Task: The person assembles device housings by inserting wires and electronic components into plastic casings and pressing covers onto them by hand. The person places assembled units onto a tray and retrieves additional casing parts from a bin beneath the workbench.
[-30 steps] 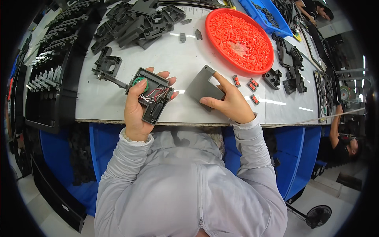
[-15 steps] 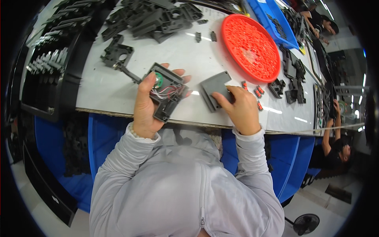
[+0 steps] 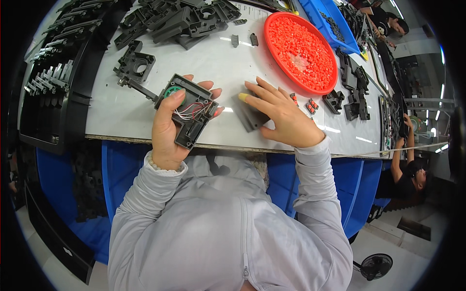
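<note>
My left hand [image 3: 166, 130] is closed around an open dark grey plastic housing [image 3: 187, 136]. Inside it lie a round green part [image 3: 171, 90] and thin red and white wires [image 3: 191, 112]; my thumb rests by the green part. My right hand [image 3: 291, 119] is over a flat dark grey cover [image 3: 248, 116] on the table, fingers stretched and apart. A yellow tip covers one of its fingers. The cover is blurred and partly hidden under the hand; its upper and lower edges lie near the fingertips and thumb.
A round red tray [image 3: 272, 58] full of small red pieces stands beyond my right hand. Dark grey parts [image 3: 174, 24] are heaped at the back, and a bracket [image 3: 133, 65] lies at the left. Small red-and-black pieces [image 3: 312, 105] lie right of my hand. A black rack [image 3: 77, 106] borders the left side.
My right hand has gone from pinching the cover's edge to spreading over it, and the cover has shifted. My left hand keeps its hold on the housing. The whole view has shifted slightly.
</note>
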A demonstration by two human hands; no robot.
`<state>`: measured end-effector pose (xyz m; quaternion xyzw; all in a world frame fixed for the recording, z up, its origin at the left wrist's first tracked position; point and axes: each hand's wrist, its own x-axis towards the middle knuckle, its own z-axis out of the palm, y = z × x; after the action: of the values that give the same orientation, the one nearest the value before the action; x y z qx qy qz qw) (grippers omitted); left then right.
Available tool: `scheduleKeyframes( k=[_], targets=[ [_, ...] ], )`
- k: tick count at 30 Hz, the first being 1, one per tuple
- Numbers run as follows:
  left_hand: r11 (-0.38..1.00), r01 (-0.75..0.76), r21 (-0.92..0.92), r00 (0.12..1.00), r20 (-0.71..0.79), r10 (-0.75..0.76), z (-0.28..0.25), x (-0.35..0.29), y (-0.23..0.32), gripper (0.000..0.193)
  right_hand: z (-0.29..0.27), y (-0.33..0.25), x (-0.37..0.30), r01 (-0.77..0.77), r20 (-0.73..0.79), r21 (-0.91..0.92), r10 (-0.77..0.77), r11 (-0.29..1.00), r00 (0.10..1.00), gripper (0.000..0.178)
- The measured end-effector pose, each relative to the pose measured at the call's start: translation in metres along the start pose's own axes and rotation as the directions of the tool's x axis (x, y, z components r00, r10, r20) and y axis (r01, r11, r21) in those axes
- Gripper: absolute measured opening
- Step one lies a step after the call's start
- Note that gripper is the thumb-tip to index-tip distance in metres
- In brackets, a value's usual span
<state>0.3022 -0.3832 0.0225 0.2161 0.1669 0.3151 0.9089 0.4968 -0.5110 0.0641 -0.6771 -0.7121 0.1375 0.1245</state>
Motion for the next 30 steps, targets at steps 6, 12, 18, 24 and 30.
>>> scheduleKeyframes(
  k=[6, 12, 18, 24, 30],
  targets=[
    [1.0, -0.015, 0.005, 0.999, -0.031, 0.015, -0.001, -0.003, 0.0, 0.043, 0.009, -0.018, 0.011, -0.213, -0.125, 0.0, 0.211, 0.977, 0.969, 0.062],
    [0.999, -0.032, -0.025, 0.999, -0.003, 0.032, -0.003, -0.002, 0.0, 0.048, 0.002, -0.009, 0.005, -0.19, -0.177, 0.03, 0.192, 0.981, 0.965, 0.061],
    [0.989, -0.006, -0.149, 0.996, 0.086, 0.019, -0.007, -0.003, -0.002, 0.059, 0.009, -0.004, 0.025, 0.082, -0.061, -0.025, -0.083, 0.996, 0.995, 0.062],
    [0.985, -0.043, -0.165, 0.995, 0.077, 0.056, -0.009, -0.003, -0.004, 0.085, 0.009, -0.013, 0.031, -0.051, -0.124, 0.18, 0.074, 0.982, 0.989, 0.053],
    [0.979, -0.087, -0.187, 0.987, 0.115, 0.109, -0.005, 0.0, -0.01, 0.1, 0.005, -0.014, 0.007, 0.055, -0.443, 0.596, 0.271, 0.801, 0.855, 0.064]
  ],
)
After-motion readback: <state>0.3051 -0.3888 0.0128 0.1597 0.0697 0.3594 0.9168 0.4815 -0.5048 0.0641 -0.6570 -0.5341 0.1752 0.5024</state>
